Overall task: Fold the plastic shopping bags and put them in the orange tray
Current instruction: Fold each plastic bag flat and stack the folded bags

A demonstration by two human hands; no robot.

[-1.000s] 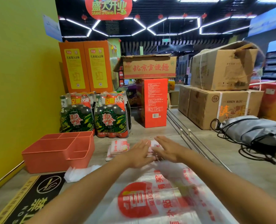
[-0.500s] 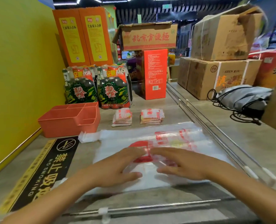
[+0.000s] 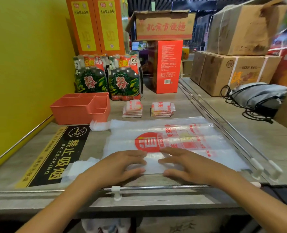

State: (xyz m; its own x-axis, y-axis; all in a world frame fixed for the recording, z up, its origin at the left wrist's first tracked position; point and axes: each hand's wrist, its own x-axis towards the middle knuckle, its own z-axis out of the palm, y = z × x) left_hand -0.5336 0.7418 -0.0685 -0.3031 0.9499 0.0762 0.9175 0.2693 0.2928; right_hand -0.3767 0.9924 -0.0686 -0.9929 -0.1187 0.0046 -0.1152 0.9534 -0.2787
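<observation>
While the orange tray (image 3: 79,108) waits at ten o'clock on the desk (image 3: 156,96), holding no bags that can be seen, a plastic shopping bag (image 3: 169,142) lies spread flat at the centre. Both hands press its near edge at six o'clock: the left hand (image 3: 117,165) and the right hand (image 3: 189,163) lie palm down, fingers straight, grasping nothing. This looks like the smoothing step before the first fold. Next, I judge, the near edge must be pinched and carried over evenly, as thin film slips easily. Two folded stacks (image 3: 132,108) rest at twelve o'clock, just right of the tray. Print on the bag is blurred. Further right, a dark object (image 3: 282,192) is cut off by the frame.
</observation>
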